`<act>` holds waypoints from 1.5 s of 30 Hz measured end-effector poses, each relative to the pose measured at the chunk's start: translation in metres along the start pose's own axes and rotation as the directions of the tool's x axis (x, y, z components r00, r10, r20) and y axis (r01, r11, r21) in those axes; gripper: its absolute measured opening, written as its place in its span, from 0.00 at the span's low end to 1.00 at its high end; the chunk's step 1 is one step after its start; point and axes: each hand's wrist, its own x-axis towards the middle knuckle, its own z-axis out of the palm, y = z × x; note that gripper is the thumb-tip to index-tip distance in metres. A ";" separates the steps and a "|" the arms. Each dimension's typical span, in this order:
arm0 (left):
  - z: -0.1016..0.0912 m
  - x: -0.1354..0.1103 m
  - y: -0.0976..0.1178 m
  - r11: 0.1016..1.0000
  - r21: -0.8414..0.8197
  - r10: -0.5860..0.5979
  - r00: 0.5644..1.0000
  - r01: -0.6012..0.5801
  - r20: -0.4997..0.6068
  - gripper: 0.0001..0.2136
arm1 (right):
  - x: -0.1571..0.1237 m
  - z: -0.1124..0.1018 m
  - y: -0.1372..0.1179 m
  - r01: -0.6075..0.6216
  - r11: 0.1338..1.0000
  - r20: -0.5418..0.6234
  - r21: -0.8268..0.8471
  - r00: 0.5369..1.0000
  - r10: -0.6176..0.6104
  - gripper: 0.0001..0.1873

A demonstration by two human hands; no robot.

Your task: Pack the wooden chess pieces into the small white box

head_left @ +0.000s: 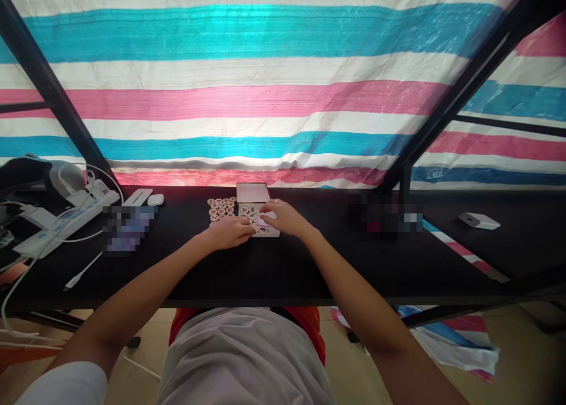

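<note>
A shallow white box [273,234] lies in front of me with its lid [253,193] raised at the back. Round Chinese chess pieces [244,210] with black characters fill its left side and part of its near side. My left hand [230,233] rests over the box's near left corner, fingers curled together among the pieces; what they grip is hidden. From the right, my right hand [285,217] reaches over the box's right half, thumb and forefinger apart, with no piece visible between them. Left of the box, several red-marked chess pieces [220,204] stand in rows, partly behind my left hand.
The black desk [274,275] carries a power strip [66,222] with white cables at left, a white earbud case [155,200] and a blurred phone-like object [130,231]. A small white device [480,221] lies far right. Striped sheeting [265,98] hangs behind.
</note>
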 end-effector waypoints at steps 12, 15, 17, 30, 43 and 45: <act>-0.003 0.000 0.002 0.998 -0.065 -0.031 0.998 0.028 -0.052 0.10 | 0.004 0.019 -0.010 0.063 0.998 0.163 0.016 0.984 -0.065 0.12; -0.005 0.000 0.003 0.997 -0.070 -0.033 0.999 0.030 -0.041 0.10 | 0.004 0.021 -0.007 0.060 0.996 0.121 -0.064 0.991 -0.052 0.12; -0.005 0.000 0.003 0.997 -0.078 -0.031 0.999 0.027 -0.042 0.10 | 0.004 0.022 -0.005 0.045 0.996 0.113 -0.082 0.993 -0.036 0.13; -0.005 0.000 0.002 0.997 -0.077 -0.026 0.999 0.023 -0.036 0.11 | 0.003 0.014 -0.001 -0.068 0.998 0.188 0.014 0.980 0.064 0.17; -0.002 0.000 0.000 0.998 -0.053 -0.022 0.999 0.020 -0.041 0.11 | 0.000 0.001 -0.002 -0.094 0.995 0.181 0.025 0.980 0.088 0.16; -0.002 0.000 0.001 0.998 -0.054 -0.024 0.999 0.022 -0.039 0.11 | 0.000 -0.003 0.000 -0.118 0.992 0.223 0.037 0.969 0.107 0.17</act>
